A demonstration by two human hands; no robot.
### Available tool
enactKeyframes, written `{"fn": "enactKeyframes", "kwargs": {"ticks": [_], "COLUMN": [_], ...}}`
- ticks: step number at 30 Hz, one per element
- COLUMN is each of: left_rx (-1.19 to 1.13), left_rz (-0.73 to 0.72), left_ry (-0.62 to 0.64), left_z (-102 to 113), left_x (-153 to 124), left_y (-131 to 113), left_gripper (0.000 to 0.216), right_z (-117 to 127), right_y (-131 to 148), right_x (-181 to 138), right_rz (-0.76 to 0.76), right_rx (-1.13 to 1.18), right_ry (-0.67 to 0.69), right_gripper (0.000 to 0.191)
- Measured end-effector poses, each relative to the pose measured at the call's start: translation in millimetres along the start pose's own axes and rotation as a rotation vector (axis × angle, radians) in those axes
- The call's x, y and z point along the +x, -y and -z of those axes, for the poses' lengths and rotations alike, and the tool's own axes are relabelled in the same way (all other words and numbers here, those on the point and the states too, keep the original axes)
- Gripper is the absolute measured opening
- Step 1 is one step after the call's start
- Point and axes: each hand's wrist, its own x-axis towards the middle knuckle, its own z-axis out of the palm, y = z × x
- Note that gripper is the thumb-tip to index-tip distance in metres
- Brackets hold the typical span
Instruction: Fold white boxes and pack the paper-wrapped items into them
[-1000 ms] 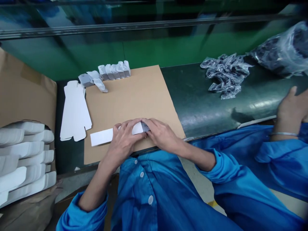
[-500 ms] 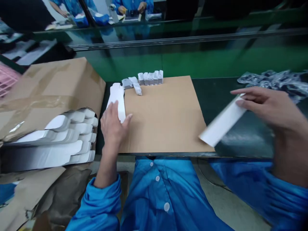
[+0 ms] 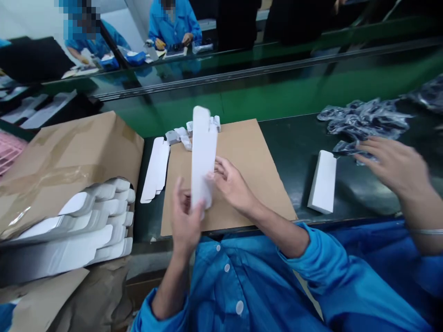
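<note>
A long white carton (image 3: 202,161) is held upright over the cardboard sheet (image 3: 249,157), its flap end pointing away from me. My left hand (image 3: 187,219) grips its lower left side, thumb in front and fingers partly behind. At its right edge, my right hand (image 3: 233,184) pinches the carton with curled fingers. Flat white cartons (image 3: 155,168) lie left of the sheet. Several small white folded pieces (image 3: 180,136) sit at the sheet's far edge, partly hidden by the held carton.
At left, an opened cardboard box (image 3: 86,143) holds stacked flat cartons (image 3: 104,221). A formed white box (image 3: 323,182) rests on the dark bench at right. Beyond it, a co-worker's hand (image 3: 398,166) touches clear-bagged items (image 3: 367,120). Other people work behind the green partition (image 3: 277,94).
My left hand has lifted a carton from the left, and my right hand now grips it too. The white box held at right now rests on the bench. The view has shifted.
</note>
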Motion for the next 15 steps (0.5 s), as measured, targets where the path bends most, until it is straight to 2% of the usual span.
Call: {"fn": "enactKeyframes", "kwargs": {"ticks": [1, 3, 5, 7, 10, 12, 13, 15], "left_rx": [-0.08, -0.199, -0.204, -0.085, -0.015, -0.135, -0.195, -0.251], "left_rz": [0.017, 0.002, -0.018, 0.031, 0.156, 0.215, 0.235, 0.257], "left_ry": [0.066, 0.05, 0.001, 0.081, 0.231, 0.269, 0.297, 0.371], "left_z": [-0.9, 8.7, 28.2, 46.7, 55.3, 50.7, 48.0, 44.7], "left_x": [-10.2, -18.8, -13.1, -1.4, 10.7, 12.1, 11.6, 10.6], "left_y": [-5.1, -13.1, -19.4, -24.2, -26.4, -23.7, -21.5, -17.2], "left_gripper": [0.082, 0.081, 0.069, 0.048, 0.027, 0.028, 0.03, 0.034], "right_z": [0.9, 17.1, 39.6, 55.1, 55.4, 46.8, 42.7, 38.4], "right_y": [0.1, 4.5, 13.7, 24.1, 32.0, 30.1, 27.8, 22.6], "right_x": [5.1, 8.6, 4.7, -3.9, -24.0, -38.5, -44.4, -51.5], "right_rz": [0.005, 0.038, 0.095, 0.17, 0.329, 0.451, 0.509, 0.608], "right_rx": [0.052, -0.012, -0.213, -0.445, -0.832, -1.088, -1.185, -1.285], "right_ry": [0.03, 0.201, 0.408, 0.521, 0.481, 0.414, 0.385, 0.353], "right_gripper": [0.048, 0.037, 0.032, 0.034, 0.046, 0.068, 0.072, 0.063]}}
